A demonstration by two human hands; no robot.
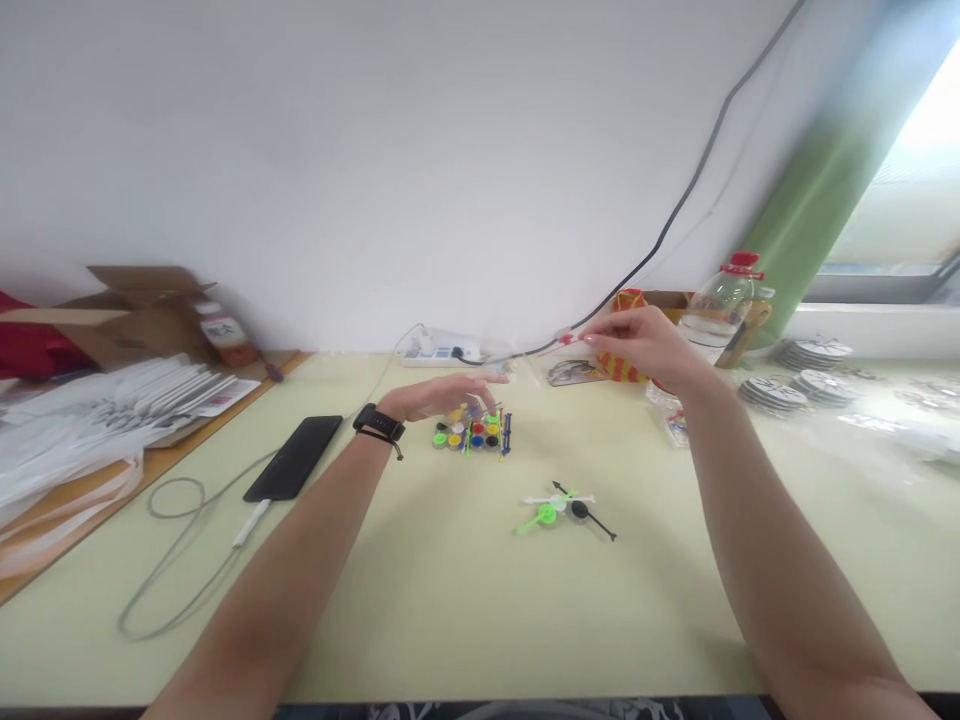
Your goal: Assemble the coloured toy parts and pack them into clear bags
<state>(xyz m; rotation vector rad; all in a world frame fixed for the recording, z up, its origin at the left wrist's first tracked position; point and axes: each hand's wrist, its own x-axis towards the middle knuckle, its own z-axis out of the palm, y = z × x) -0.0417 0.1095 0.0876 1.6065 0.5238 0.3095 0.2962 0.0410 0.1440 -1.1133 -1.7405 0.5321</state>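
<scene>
Pinching red piece [567,340] in right hand [642,342], long axis leftward.

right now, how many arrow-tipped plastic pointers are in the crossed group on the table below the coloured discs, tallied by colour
green pointer: 1
white pointer: 1
black pointer: 1
Total: 3
</scene>
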